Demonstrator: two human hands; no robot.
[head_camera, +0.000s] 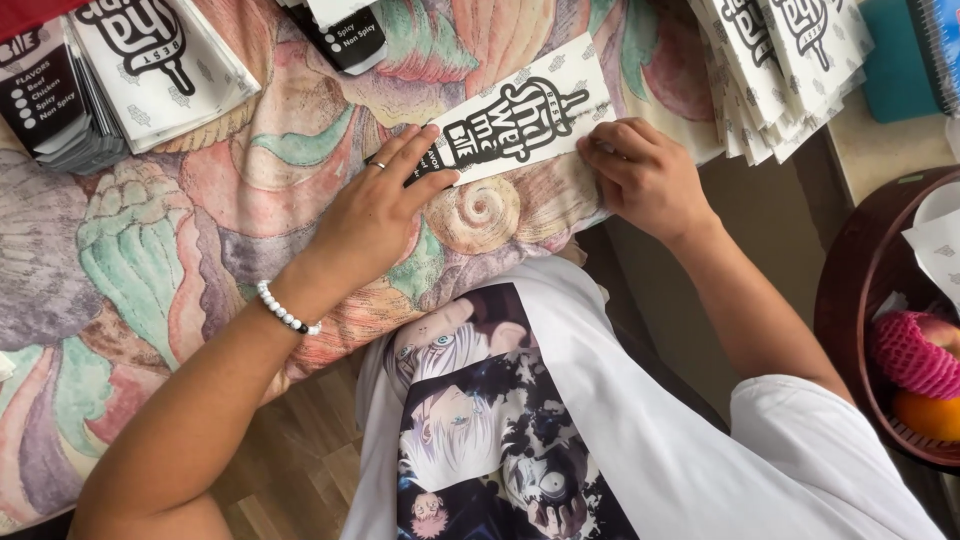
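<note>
Pressing: left hand (375, 205) flat, fingers spread on paper sleeve (510, 120)
Right hand: (645, 175) fingers curled, pinning the sleeve's other end
Sleeve: flat on patterned cloth (150, 250)
Nearby: sleeve stacks (785, 70)

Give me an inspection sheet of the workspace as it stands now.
Surface: patterned cloth, colourful, covering the work area.
Job's things: one flat paper sleeve, white with black lettering, lying on the cloth.
Clutter: stacks of similar sleeves at upper left and upper right; more at the top centre.
Grippers: left hand flat, fingers on the sleeve's dark end; right hand pressing its other end, fingers curled.
Cables: nothing seen.
Surroundings: brown round basket at right holding an orange and a pink-netted fruit; wooden floor below.
</note>
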